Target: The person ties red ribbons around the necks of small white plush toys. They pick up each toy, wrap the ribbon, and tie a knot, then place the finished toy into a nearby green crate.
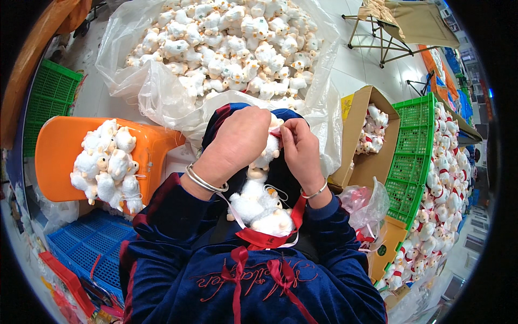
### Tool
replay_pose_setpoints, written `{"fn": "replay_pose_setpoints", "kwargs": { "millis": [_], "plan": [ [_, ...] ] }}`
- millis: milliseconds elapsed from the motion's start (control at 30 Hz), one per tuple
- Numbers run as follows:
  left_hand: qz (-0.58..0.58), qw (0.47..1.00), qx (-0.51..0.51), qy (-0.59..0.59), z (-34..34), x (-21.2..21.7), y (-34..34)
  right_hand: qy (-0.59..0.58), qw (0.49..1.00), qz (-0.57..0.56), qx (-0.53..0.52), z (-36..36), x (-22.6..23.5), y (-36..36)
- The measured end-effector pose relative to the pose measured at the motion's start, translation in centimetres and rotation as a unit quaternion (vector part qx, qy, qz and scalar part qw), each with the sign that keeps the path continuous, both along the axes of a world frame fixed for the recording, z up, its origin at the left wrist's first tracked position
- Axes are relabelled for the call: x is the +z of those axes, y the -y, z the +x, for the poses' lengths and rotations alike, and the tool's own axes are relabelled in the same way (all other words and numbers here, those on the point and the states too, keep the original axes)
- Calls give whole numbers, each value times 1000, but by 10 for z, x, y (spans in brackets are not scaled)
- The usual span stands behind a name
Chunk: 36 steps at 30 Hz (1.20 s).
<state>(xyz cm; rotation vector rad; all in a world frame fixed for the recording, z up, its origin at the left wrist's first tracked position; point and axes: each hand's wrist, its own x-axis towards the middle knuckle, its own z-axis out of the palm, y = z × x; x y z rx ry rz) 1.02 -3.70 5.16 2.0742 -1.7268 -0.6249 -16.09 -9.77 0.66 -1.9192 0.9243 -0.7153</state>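
Ribbons [264, 237], red, are lying nearest in the lap, over the blue velvet top [243, 286], with two white plush toys [259, 208] resting on them. Just above, both hands are meeting at mid-frame on one more plush [266, 154], which is hanging between the knees. Left hand [237, 141] is closing round its head from above; right hand [299, 148] is pinching a red ribbon end [276, 131] at the toy's neck, fingers together on it.

Handling, as a judgement: plush is looking light, soft, squashy, not fragile; fur may be slipping a bit under the fingers. Best hold is probably round the head or body, leaving the neck free. Ribbon is thin and limp, so it needs a fingertip pinch near its end.

Room: tight. Bag [216, 54] of plush is pressing in on the far side, touching the knees. Orange stool [65, 146] with a plush pile is sitting left, blue crate [91, 243] near left. Cardboard box [356, 129] and green crate [413, 156] are crowding the right. Open space is only the lap itself and a gap just above it.
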Motion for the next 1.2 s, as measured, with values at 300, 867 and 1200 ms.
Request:
{"fn": "replay_pose_setpoints", "kwargs": {
  "millis": [300, 867, 1200],
  "plan": [
    [32, 971, 80, -223, 6, -7, -7, 69, 961, 264, 31, -4, -1, 11],
    [79, 883, 151, -438, 6, -18, -18, 46, 949, 307, 48, -3, 6, 13],
    [104, 884, 160, -427, 7, -8, -15, 15, 925, 376, 50, -6, 18, 22]
  ]
}}
